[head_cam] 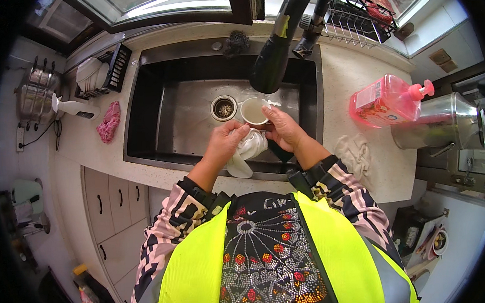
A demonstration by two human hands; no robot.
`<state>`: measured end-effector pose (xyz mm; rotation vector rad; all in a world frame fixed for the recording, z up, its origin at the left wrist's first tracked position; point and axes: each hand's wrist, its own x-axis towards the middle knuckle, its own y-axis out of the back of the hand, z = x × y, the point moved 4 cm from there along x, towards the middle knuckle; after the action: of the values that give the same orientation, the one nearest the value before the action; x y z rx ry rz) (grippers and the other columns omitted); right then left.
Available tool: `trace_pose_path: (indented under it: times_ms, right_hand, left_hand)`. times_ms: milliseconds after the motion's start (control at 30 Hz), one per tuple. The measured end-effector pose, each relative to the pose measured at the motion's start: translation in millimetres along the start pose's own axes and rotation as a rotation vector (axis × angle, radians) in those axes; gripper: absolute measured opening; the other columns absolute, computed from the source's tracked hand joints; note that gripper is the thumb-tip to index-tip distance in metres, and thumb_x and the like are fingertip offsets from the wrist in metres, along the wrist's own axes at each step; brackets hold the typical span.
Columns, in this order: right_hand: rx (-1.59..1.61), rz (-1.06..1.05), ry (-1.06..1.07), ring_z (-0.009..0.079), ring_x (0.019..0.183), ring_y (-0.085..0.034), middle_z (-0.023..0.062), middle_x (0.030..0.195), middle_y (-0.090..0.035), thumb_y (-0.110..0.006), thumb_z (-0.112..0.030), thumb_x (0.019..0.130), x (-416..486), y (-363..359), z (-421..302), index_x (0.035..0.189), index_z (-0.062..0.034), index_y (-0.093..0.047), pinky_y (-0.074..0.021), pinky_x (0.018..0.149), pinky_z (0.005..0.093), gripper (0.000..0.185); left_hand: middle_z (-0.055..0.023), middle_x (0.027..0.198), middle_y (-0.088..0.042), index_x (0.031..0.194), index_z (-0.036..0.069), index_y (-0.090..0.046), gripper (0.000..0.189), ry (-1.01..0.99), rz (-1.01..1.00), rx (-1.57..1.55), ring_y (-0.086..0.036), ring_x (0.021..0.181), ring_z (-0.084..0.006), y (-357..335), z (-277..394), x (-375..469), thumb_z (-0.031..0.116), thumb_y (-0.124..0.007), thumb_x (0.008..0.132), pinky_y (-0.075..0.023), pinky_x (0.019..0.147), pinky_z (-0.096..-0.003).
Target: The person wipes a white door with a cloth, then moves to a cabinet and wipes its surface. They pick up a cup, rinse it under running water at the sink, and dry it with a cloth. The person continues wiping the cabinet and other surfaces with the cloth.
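My right hand (284, 128) grips a small white cup (254, 111) by its right side, with the cup's mouth tilted up toward me. Pinched in my left hand (224, 141) is a white cloth (251, 147), bunched just below the cup, one end hanging down over the sink's front edge. Both hands are above a dark metal sink (184, 134). The drain (224, 108) lies beyond them to the left and has bits of debris in its strainer. A dark green item (280, 151), partly hidden by my right hand, is at the front of the sink.
A black faucet (269, 68) overhangs the sink. To the right are a pink pump bottle (384, 101), a crumpled cloth (354, 156) and a steel pot (438, 120). A pink rag (109, 122), a white hand-held appliance (75, 107) and a black rack (113, 72) holding bowls occupy the left counter.
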<state>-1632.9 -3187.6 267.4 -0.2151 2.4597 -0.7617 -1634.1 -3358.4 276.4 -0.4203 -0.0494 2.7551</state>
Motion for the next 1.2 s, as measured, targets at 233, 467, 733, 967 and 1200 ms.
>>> trace_pose_path:
  times_ms: [233,467,733,967,1200]
  right_hand:
    - [-0.005,0.154,0.005,0.0193,0.1,-0.065,0.0103,0.113,-0.064,-0.052,-0.023,0.097,-2.0,9.2,1.4,0.129,-0.01,-0.047,-0.0522,0.085,0.0336,0.035]
    - [-0.017,0.188,-0.002,0.0178,0.099,-0.065,0.0114,0.109,-0.067,-0.048,-0.022,0.097,3.2,21.4,8.2,0.128,-0.011,-0.047,-0.0523,0.082,0.031,0.033]
    - [0.003,0.177,-0.007,0.018,0.1,-0.065,0.0093,0.112,-0.065,-0.05,-0.024,0.097,9.1,21.2,10.3,0.128,-0.0117,-0.047,-0.0508,0.082,0.0306,0.033]
    - [0.005,0.19,0.018,0.018,0.098,-0.066,0.0123,0.105,-0.069,-0.049,-0.024,0.097,11.6,26.7,9.5,0.127,-0.0107,-0.048,-0.0525,0.08,0.0295,0.032]
    - [0.008,0.244,0.053,0.0173,0.095,-0.067,0.0102,0.104,-0.07,-0.052,-0.026,0.096,19.7,38.4,7.8,0.121,-0.0126,-0.052,-0.0499,0.08,0.0269,0.029]
  left_hand:
    - [-0.0081,0.088,-0.069,0.102,0.001,-0.068,0.02,-0.203,0.251,0.604,-0.063,0.086,-0.014,55.1,14.3,-36.7,0.016,-0.068,0.088,-0.0498,0.078,-0.0281]
    - [-0.0149,0.104,-0.061,0.106,0.004,-0.063,0.031,-0.369,0.482,1.239,-0.057,0.098,-0.0357,126.9,-12.1,-130.7,0.01,-0.073,0.077,-0.0479,0.086,-0.0413]
    - [-0.012,0.109,-0.061,0.113,0.007,-0.063,0.041,-0.383,0.543,1.473,-0.054,0.103,-0.032,108.7,15.3,-135.4,0.02,-0.075,0.076,-0.0436,0.089,-0.0424]
    - [-0.0158,0.102,-0.062,0.111,0.006,-0.063,0.034,-0.403,0.301,1.283,-0.058,0.095,-0.0348,97.0,52.6,-20.1,0.017,-0.07,0.079,-0.049,0.081,-0.0438]
    - [-0.0191,0.144,-0.041,0.139,0.015,-0.045,0.062,-0.639,0.122,1.221,-0.044,0.127,-0.0414,44.4,64.9,178.5,0.013,-0.068,0.082,-0.0422,0.103,-0.0438]
